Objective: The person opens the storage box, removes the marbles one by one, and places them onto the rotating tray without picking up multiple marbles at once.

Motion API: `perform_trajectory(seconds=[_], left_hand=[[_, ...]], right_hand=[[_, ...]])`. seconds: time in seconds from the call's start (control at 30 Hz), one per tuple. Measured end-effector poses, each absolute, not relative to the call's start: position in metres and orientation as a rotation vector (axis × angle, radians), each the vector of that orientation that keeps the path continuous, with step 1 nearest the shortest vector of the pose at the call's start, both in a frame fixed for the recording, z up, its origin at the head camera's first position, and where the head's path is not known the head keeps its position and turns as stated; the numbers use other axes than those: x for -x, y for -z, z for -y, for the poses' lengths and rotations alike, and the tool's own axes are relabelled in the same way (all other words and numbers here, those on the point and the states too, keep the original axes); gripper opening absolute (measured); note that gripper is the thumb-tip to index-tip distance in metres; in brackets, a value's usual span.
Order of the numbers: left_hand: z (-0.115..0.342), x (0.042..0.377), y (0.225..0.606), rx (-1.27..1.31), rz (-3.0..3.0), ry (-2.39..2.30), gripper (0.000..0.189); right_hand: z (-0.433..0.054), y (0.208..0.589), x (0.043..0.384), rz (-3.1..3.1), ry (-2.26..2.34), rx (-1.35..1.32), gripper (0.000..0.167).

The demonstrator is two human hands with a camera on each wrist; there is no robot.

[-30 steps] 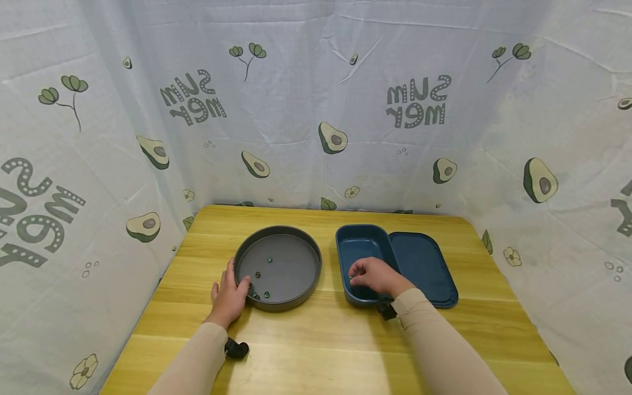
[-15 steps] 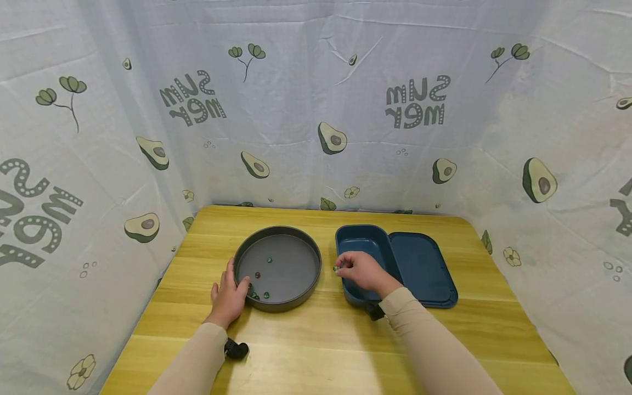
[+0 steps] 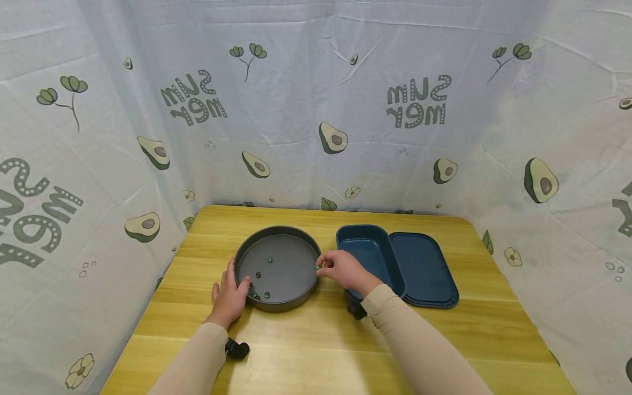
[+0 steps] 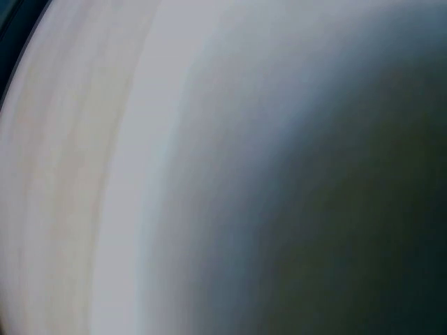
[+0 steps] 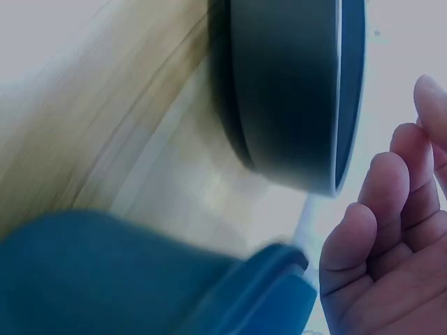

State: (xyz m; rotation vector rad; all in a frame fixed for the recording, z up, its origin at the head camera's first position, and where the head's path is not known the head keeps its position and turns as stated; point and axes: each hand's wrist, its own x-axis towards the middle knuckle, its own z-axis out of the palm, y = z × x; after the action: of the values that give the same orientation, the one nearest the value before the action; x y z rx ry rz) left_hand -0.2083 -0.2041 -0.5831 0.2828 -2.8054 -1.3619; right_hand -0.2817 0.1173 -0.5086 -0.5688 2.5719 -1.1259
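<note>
My right hand pinches a small green marble between thumb and fingertips at the right rim of a round dark grey pan. In the right wrist view its curled fingers show beside the pan's wall, but the marble is out of sight. Several green and brown marbles lie in the pan, mostly near its front left edge, with one green marble farther back. My left hand rests against the pan's left side, fingers fairly straight and thumb at the rim. Only a blur fills the left wrist view.
A deep blue rectangular container stands right of the pan, partly under my right forearm. Its flat blue lid lies beside it to the right. Behind the wooden table hangs a white printed curtain.
My right hand has moved left from over the blue container to the pan's right rim, carrying the green marble. The left hand and the pan have stayed in place.
</note>
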Motion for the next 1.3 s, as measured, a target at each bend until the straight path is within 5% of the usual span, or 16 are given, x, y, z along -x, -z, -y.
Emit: perform_trajectory(seconds=[0.7, 1.3], left_hand=[[0.204, 0.209, 0.585, -0.272, 2.806, 1.366, 0.077], [0.206, 0.208, 0.584, -0.29, 2.806, 1.356, 0.077]], right_hand=[[-0.099, 0.508, 0.275, -2.585, 1.071, 0.55, 0.023], [-0.174, 0.51, 0.297, -2.73, 0.776, 0.301, 0.023]])
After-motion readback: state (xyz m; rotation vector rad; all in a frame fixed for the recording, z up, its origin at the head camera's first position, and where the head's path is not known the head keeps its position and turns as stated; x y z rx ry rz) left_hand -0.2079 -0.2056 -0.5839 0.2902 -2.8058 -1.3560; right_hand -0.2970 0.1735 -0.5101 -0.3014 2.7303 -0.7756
